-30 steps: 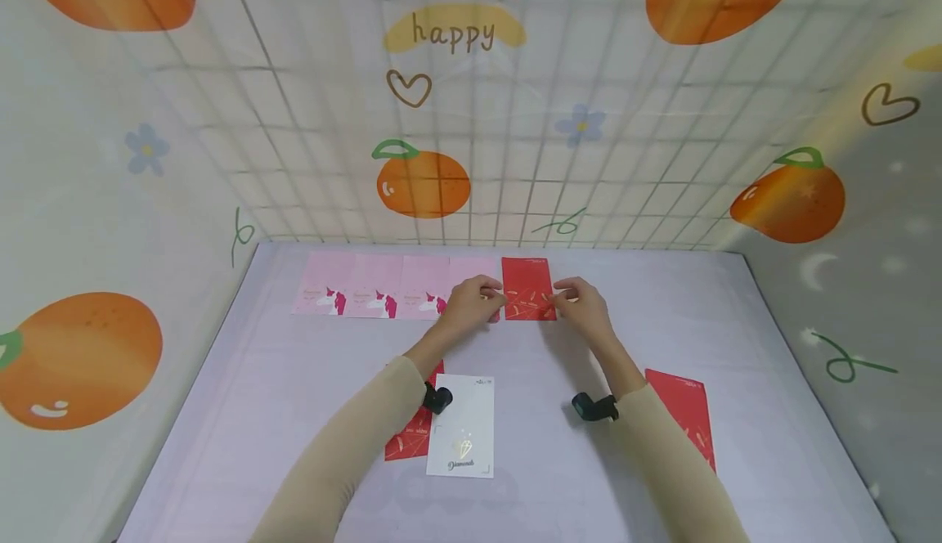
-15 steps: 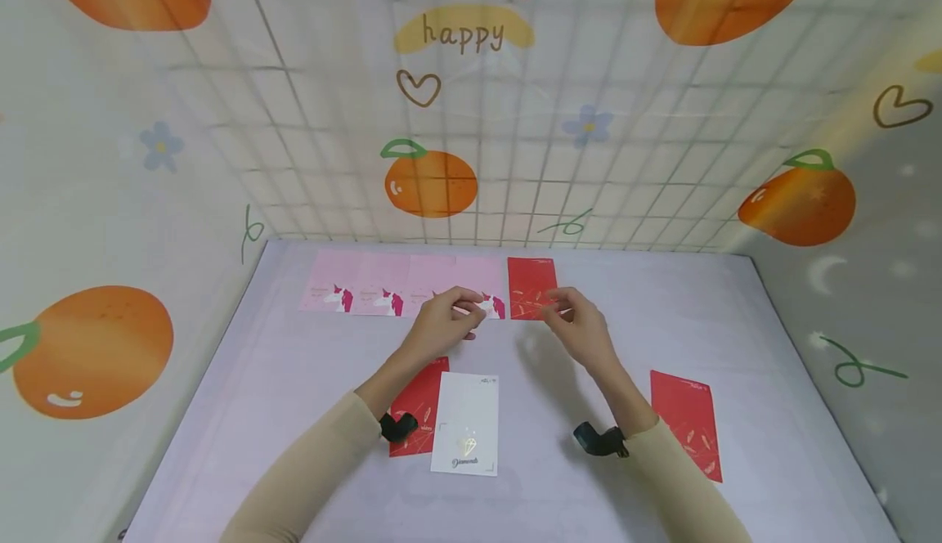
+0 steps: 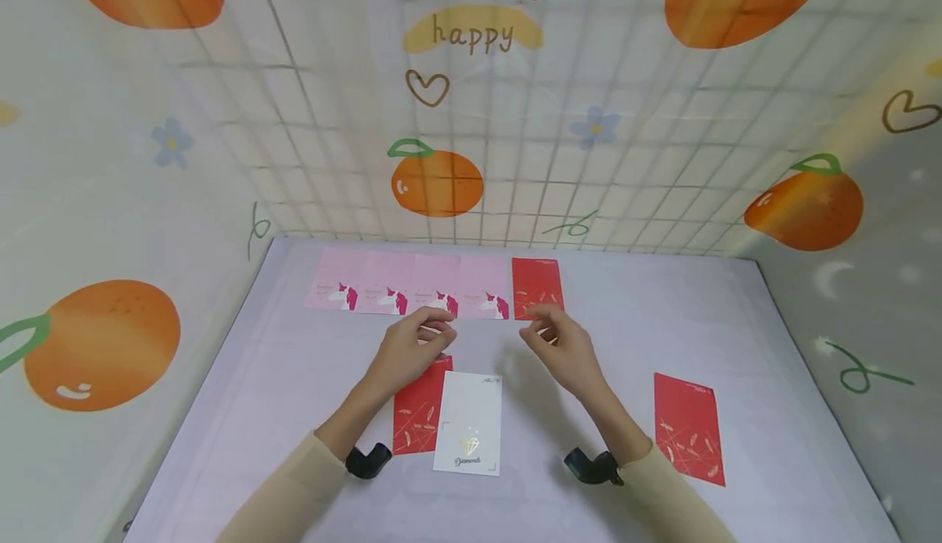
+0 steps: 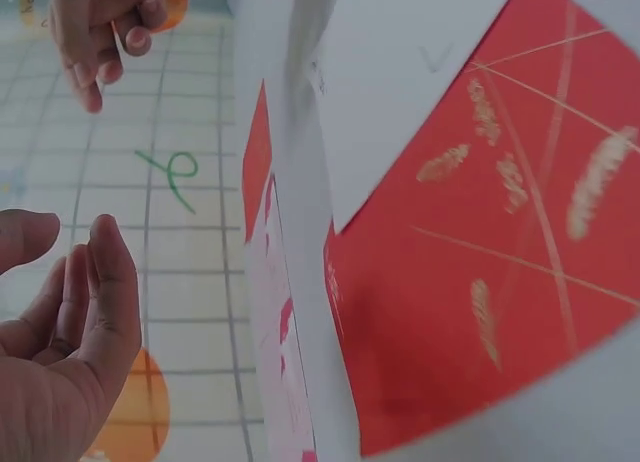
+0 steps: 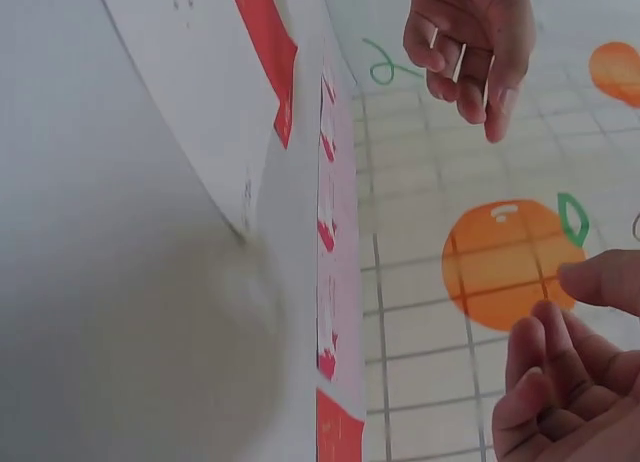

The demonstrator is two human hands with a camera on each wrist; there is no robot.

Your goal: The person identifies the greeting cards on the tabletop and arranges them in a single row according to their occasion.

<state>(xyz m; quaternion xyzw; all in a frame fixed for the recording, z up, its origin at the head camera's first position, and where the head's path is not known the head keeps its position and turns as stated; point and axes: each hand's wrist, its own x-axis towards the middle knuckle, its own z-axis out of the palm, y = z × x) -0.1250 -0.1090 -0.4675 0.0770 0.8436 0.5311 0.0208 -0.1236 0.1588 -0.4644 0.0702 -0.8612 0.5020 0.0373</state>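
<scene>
My left hand [image 3: 410, 348] is raised over the table with loosely bent fingers and holds nothing. Beneath it lies a red card [image 3: 414, 419] with gold feather marks, its right side overlapped by a white card [image 3: 468, 412] printed with a gold diamond. Level with it on the right, my right hand [image 3: 565, 352] also hovers with bent fingers and an empty grasp. Its fingertips overlap the lower edge of another red card [image 3: 536, 277] in the head view. That card ends a row of several pink unicorn cards [image 3: 386, 273] along the back.
A third red card [image 3: 689, 428] lies slightly turned near my right forearm. Behind the back edge of the pale tabletop [image 3: 294, 396] hangs a curtain [image 3: 500, 134] with oranges and a grid, and fabric also closes off both sides.
Both hands have left the red card at the end of the row and drawn back toward me, the left also outward. The red card stays beside the pink ones.
</scene>
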